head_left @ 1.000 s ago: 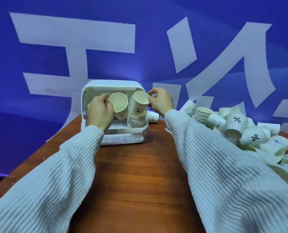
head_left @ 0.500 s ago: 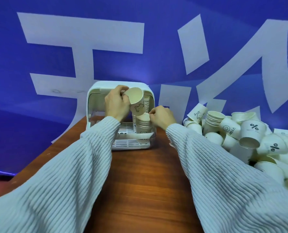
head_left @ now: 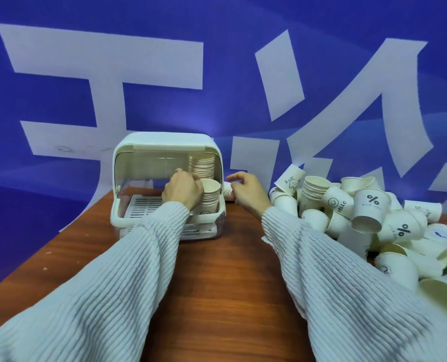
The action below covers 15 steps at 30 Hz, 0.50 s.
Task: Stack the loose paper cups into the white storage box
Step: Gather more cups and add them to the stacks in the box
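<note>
The white storage box (head_left: pixel 164 150) stands open at the table's far left. Inside it, a tall stack of paper cups (head_left: pixel 202 165) rises at the back right. A shorter stack (head_left: pixel 210 205) stands at the front right. My left hand (head_left: pixel 183 192) grips the top cup (head_left: pixel 211 185) of that shorter stack from its left side. Just right of the box, my right hand (head_left: pixel 247 192) curls its thumb and fingers round a loose cup (head_left: pixel 227 192) lying on the table. Several loose cups lie in a pile (head_left: pixel 368 215) at the right.
The brown wooden table (head_left: pixel 225 270) runs from the box toward me between my sleeves. A blue banner with large white characters (head_left: pixel 217 74) hangs close behind the box. The cup pile spreads to the table's right edge.
My left hand brought its cup down from in front of the box's top onto the front stack. My right hand left that stack and moved right to the cup lying beside the box.
</note>
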### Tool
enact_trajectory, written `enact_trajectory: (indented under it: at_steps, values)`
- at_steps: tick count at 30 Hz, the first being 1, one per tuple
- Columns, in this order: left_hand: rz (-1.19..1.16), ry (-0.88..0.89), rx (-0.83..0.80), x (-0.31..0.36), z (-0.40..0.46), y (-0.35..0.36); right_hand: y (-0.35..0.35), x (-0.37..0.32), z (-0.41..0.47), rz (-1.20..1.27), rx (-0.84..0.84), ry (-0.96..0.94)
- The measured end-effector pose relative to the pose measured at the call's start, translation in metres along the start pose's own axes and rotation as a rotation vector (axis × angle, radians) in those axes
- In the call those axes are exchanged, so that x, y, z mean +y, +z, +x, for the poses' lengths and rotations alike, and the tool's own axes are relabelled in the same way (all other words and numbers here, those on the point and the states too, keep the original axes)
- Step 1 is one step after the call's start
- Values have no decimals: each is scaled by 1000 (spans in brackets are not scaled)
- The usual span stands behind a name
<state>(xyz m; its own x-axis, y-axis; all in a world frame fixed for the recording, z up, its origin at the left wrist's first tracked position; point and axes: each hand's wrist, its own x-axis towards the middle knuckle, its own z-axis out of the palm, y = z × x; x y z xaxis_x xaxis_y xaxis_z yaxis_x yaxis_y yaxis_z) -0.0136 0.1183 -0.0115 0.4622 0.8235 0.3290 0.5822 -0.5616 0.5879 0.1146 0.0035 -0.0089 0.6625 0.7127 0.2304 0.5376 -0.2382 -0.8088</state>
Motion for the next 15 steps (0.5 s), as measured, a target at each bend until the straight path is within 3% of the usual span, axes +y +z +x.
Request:
enact_trajectory:
  at_steps: [2,7,9,11,15]
  values:
    - [33,42,38,1,-4,-3,-14,4,-9,-65,54,-32]
    - [-87,215,370,20,-30,1,-63,27,-35,-508,214,-29]
    - [-217,261,347,36,-45,12,-82,42,-43,-827,227,-14]
    - [-308,333,297,51,-64,26,-96,59,-50,-1079,101,98]
    - [-397,398,152,68,-112,63,-105,88,-61,-1153,-26,209]
